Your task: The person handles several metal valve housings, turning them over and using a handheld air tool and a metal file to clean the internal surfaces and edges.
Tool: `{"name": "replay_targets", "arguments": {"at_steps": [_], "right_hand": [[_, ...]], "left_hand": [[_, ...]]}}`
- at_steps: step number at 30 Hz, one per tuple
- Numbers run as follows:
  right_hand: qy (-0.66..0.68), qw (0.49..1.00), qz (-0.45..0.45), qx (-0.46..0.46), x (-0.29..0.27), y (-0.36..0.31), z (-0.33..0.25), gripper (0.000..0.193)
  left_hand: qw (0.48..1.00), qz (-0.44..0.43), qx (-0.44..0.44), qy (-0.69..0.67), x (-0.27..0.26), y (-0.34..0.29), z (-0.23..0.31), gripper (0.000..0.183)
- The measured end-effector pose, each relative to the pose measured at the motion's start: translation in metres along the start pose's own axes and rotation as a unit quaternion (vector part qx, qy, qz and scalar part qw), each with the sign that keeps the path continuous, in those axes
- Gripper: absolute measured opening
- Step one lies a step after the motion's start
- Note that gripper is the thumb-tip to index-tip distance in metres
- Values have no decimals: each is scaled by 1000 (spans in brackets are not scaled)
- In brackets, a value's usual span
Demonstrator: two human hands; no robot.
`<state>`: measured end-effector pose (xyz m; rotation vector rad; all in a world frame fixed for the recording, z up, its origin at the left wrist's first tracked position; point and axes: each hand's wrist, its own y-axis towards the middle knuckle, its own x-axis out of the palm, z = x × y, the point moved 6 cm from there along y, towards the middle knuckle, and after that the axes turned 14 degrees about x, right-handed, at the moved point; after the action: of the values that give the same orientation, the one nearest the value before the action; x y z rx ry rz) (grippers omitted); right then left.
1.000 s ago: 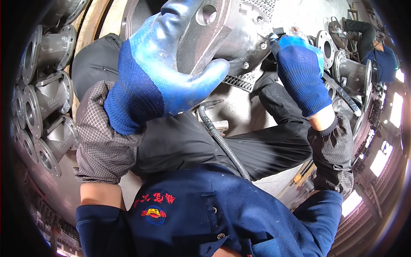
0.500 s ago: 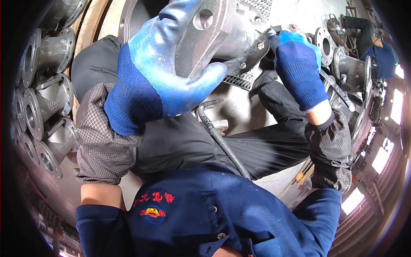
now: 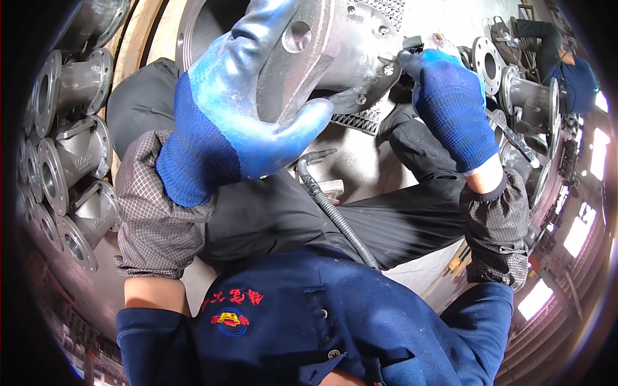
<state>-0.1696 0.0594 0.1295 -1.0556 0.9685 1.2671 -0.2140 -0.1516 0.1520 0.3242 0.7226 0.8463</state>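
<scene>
A grey metal valve body (image 3: pixel 351 55) with a thick flange stands in front of me. My left hand (image 3: pixel 248 109), in a blue coated glove, is closed on the flange, thumb on the near side and fingers reaching over it. Beside the body's right end, near its small bolt holes, my right hand (image 3: pixel 447 96) is closed in a matching glove. A short dark piece (image 3: pixel 412 43) sticks out at its fingertips; the glove hides the rest, so its kind is unclear. Just beyond that hand is a pale rounded thing with a red spot (image 3: pixel 439 42).
Flanged castings (image 3: pixel 74 154) are stacked at the left beside wooden beams (image 3: pixel 132 48). More castings (image 3: pixel 531 103) stand at the right. A ribbed hose (image 3: pixel 331 209) crosses my lap. A perforated metal plate (image 3: pixel 360 121) lies under the valve body. Another person (image 3: pixel 573 83) is at the far right.
The valve body has turned or shifted slightly left, its large flange hole now lower. My left hand moved with it, still gripping. My right hand has tilted and moved slightly down.
</scene>
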Motion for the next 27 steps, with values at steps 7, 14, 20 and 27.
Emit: {"name": "replay_targets", "arguments": {"at_steps": [7, 14, 20, 27], "right_hand": [[10, 996, 85, 9, 3, -8, -5, 26], [51, 996, 36, 61, 11, -12, -3, 26], [14, 995, 29, 91, 18, -11, -5, 21], [60, 990, 89, 87, 13, -13, -7, 19]], "left_hand": [[997, 7, -59, -41, 3, 0, 0, 94], [1000, 18, -5, 21, 2, 1, 6, 94], [1000, 21, 4, -6, 6, 1, 1, 93], [1000, 16, 13, 7, 2, 1, 5, 93]]}}
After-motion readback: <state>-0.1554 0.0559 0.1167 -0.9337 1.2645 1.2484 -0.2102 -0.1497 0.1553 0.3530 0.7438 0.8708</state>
